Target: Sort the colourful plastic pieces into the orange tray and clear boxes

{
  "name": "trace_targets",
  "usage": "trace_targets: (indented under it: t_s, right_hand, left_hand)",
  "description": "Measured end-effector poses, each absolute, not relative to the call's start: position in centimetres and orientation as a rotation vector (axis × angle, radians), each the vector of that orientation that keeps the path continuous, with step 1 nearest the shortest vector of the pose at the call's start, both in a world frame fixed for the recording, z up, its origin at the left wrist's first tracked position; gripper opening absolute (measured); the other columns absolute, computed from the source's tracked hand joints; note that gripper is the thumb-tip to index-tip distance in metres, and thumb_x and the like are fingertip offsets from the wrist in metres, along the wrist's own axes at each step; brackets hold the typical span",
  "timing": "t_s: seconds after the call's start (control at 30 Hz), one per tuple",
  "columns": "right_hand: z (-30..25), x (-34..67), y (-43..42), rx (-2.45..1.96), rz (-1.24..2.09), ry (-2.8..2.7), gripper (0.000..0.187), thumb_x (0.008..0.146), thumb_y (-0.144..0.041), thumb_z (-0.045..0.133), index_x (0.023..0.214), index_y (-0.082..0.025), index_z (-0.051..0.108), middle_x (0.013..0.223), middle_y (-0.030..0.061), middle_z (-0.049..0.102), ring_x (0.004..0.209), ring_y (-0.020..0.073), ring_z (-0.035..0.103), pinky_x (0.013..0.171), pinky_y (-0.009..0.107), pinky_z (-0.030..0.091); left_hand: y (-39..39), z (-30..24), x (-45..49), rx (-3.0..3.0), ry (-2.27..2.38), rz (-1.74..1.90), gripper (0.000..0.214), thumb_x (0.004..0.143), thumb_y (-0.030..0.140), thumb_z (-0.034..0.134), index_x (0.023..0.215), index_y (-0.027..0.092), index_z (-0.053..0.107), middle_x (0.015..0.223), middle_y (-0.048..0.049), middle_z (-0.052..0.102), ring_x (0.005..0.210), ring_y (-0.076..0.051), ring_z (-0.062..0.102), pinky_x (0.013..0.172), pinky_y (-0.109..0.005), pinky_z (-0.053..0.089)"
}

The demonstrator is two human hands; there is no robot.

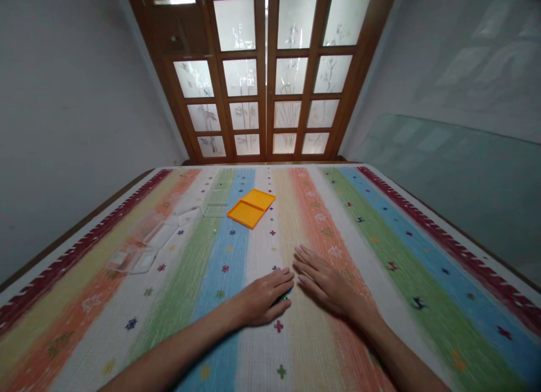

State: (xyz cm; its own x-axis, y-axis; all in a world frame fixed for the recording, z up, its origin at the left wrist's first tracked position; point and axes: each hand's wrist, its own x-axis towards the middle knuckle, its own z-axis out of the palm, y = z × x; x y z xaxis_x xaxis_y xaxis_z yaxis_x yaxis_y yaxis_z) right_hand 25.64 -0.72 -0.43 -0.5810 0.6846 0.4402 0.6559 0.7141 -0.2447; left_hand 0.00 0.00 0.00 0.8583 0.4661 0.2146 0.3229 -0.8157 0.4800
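My left hand (270, 296) rests palm down on the striped tablecloth (262, 358), its fingers curled over small shiny green pieces (286, 295). Only a few bits show between thumb and fingers; the rest is hidden under the palm. Just to its right, my right hand (323, 276) lies flat with its fingers stretched out, and nothing shows in it. The two hands are close together, their fingertips almost touching. Beyond them lies an orange tray (251, 208) with two shallow compartments split by a ridge.
Clear plastic cases (143, 261) lie at the left, with another transparent case (215, 203) beside the orange tray. A wooden door with glass panes (266, 76) stands past the table's far edge. A pale glass panel (448, 195) leans along the right wall.
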Motion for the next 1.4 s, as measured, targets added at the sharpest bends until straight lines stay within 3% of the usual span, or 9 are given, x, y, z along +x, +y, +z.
trace_targets:
  t_s: [0.17, 0.27, 0.43, 0.67, 0.97, 1.2, 1.4]
  right_hand:
    - [-0.4, 25.9, -0.7, -1.019, 0.074, -2.376, 0.039, 0.104, -0.025, 0.048, 0.138, -0.015, 0.061, 0.153, 0.0154, 0.05, 0.147, 0.029, 0.039, 0.117, 0.053, 0.042]
    - [-0.2, 26.0, -0.8, -1.006, 0.048, -2.379, 0.038, 0.103, -0.024, 0.048, 0.138, -0.015, 0.062, 0.151, 0.0154, 0.052, 0.146, 0.0288, 0.04, 0.117, 0.053, 0.042]
    - [0.2, 25.9, -0.9, -0.984, 0.039, -2.372, 0.037, 0.103, -0.023, 0.049, 0.136, -0.017, 0.063, 0.15, 0.0136, 0.054, 0.146, 0.0281, 0.041, 0.118, 0.053, 0.042]
    - [0.1, 25.9, -0.8, -0.987, 0.038, -2.365, 0.036, 0.103, -0.023, 0.048, 0.134, -0.016, 0.065, 0.148, 0.0142, 0.055, 0.146, 0.0281, 0.042, 0.117, 0.053, 0.043]
    - [0.0, 25.9, -0.9, -1.008, 0.082, -2.367, 0.038, 0.103, -0.024, 0.048, 0.138, -0.019, 0.062, 0.151, 0.0119, 0.052, 0.147, 0.0266, 0.04, 0.119, 0.053, 0.04]
    - [0.2, 25.9, -0.8, -0.993, 0.087, -2.351, 0.039, 0.103, -0.023, 0.048, 0.139, -0.02, 0.061, 0.15, 0.0118, 0.054, 0.147, 0.0274, 0.04, 0.119, 0.056, 0.039]
    - [0.3, 25.9, -0.8, -1.002, 0.082, -2.349, 0.039, 0.103, -0.023, 0.047, 0.139, -0.019, 0.061, 0.151, 0.0121, 0.052, 0.147, 0.0262, 0.04, 0.12, 0.054, 0.039]
  left_hand:
    - [0.1, 0.5, 0.8, 2.588, 0.585, 0.519, 0.05, 0.102, 0.037, 0.052, 0.148, 0.016, 0.047, 0.151, -0.0154, 0.052, 0.146, -0.026, 0.043, 0.122, -0.046, 0.036]
    - [1.6, 0.9, -0.9, 2.597, 0.666, 0.602, 0.043, 0.106, 0.036, 0.043, 0.142, 0.015, 0.054, 0.149, -0.015, 0.055, 0.143, -0.024, 0.047, 0.121, -0.046, 0.039]
    - [6.4, 1.0, -6.7, 2.53, 1.218, 0.798, 0.041, 0.105, 0.036, 0.037, 0.134, 0.017, 0.06, 0.139, -0.0138, 0.064, 0.134, -0.026, 0.057, 0.117, -0.051, 0.043]
    - [10.6, -0.5, -12.3, 2.351, 1.802, 0.537, 0.056, 0.1, 0.043, 0.038, 0.143, 0.008, 0.05, 0.152, -0.0193, 0.05, 0.147, -0.031, 0.041, 0.123, -0.052, 0.031]
    - [6.0, -1.5, -8.7, 2.508, 1.383, 0.388, 0.065, 0.107, 0.05, 0.028, 0.154, 0.006, 0.034, 0.161, -0.0223, 0.033, 0.152, -0.029, 0.028, 0.125, -0.048, 0.027]
    - [0.1, -0.1, -4.2, 2.616, 0.837, 0.254, 0.069, 0.108, 0.051, 0.031, 0.163, 0.014, 0.012, 0.165, -0.018, 0.021, 0.154, -0.029, 0.02, 0.128, -0.049, 0.016]
    - [-0.8, 2.2, -3.9, 2.588, 0.676, 0.365, 0.069, 0.108, 0.051, 0.026, 0.164, 0.023, -0.005, 0.169, -0.0114, 0.014, 0.154, -0.028, 0.022, 0.126, -0.047, 0.025]
